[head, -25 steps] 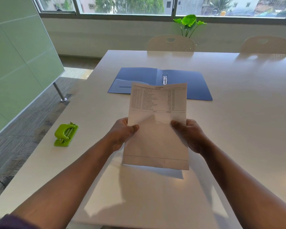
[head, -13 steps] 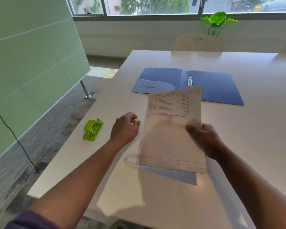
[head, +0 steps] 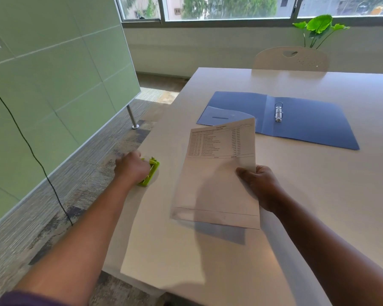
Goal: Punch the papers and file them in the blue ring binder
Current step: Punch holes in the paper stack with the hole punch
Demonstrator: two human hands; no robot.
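Near the counter's (head: 318, 195) left edge the green hole punch (head: 152, 172) is grasped by the left hand (head: 132, 167), fingers curled over it, while the papers (head: 219, 173) are pinched in the right hand (head: 260, 186), unpunched; the open blue ring binder (head: 307, 124) lies beyond, so punching is judged next.

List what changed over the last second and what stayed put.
The left hand let go of the papers, swung left and landed on the green hole punch. The right hand alone holds the papers now. The blue ring binder stays open on the table.
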